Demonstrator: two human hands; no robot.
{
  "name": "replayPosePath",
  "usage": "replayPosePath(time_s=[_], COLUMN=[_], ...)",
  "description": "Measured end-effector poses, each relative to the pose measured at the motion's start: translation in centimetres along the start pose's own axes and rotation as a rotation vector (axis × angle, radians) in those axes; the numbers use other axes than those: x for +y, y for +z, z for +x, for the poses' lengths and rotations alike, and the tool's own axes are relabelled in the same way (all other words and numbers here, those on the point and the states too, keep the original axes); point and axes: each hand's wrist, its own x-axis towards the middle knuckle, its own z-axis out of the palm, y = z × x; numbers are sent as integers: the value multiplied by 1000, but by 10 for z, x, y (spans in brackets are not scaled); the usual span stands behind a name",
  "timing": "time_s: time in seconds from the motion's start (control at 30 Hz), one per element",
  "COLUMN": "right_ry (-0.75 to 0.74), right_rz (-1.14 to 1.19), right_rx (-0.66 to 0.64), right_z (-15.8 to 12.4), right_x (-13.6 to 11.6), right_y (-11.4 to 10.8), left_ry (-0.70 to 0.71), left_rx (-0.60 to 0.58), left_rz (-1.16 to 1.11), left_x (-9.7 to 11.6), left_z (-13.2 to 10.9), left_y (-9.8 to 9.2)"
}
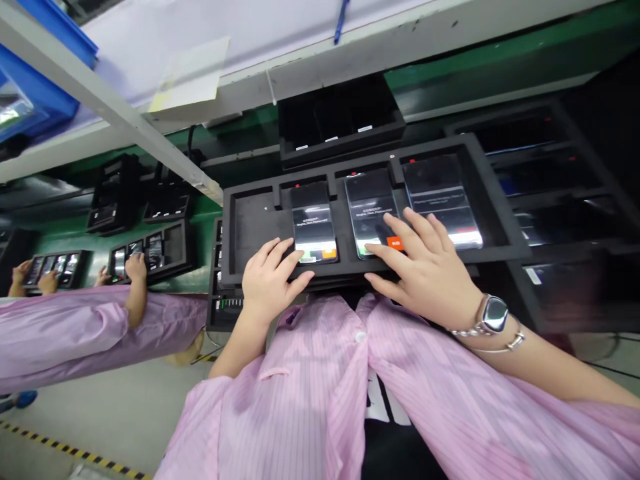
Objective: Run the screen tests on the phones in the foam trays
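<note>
In front of me lies a black foam tray (253,230) with slots, three of them holding phones with lit screens. The left phone (313,217) shows a green and an orange patch at its lower edge. My left hand (270,280) rests at that phone's lower left corner, fingers apart, holding nothing. Over the middle phone (370,207) my right hand (425,263) is spread, its index finger at the green patch on the screen. Its other fingertips reach the gap beside the right phone (440,193), partly covering that phone's lower left. The leftmost slot holds no phone.
Behind the tray stands another black tray (340,123) of dark phones. More phone trays (550,173) lie at the right. A white shelf edge (425,40) and a slanting post (115,100) cross above. Co-workers' hands (136,267) work at trays on the left.
</note>
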Motion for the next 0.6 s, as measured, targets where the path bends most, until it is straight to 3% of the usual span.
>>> replayPosePath(time_s=[0.17, 0.27, 0.4, 0.6], right_ry=[200, 284, 255, 222], right_rz=[15, 10, 3, 28], right_rx=[151, 148, 124, 77], right_z=[-21, -37, -46, -35], right_x=[24, 35, 39, 32], right_y=[-21, -25, -21, -27], left_ry=[20, 7, -4, 0], left_rx=[58, 98, 87, 65], left_rz=[-16, -27, -16, -14], left_x=[-2, -3, -2, -1], left_z=[4, 4, 3, 3], left_y=[0, 3, 4, 3])
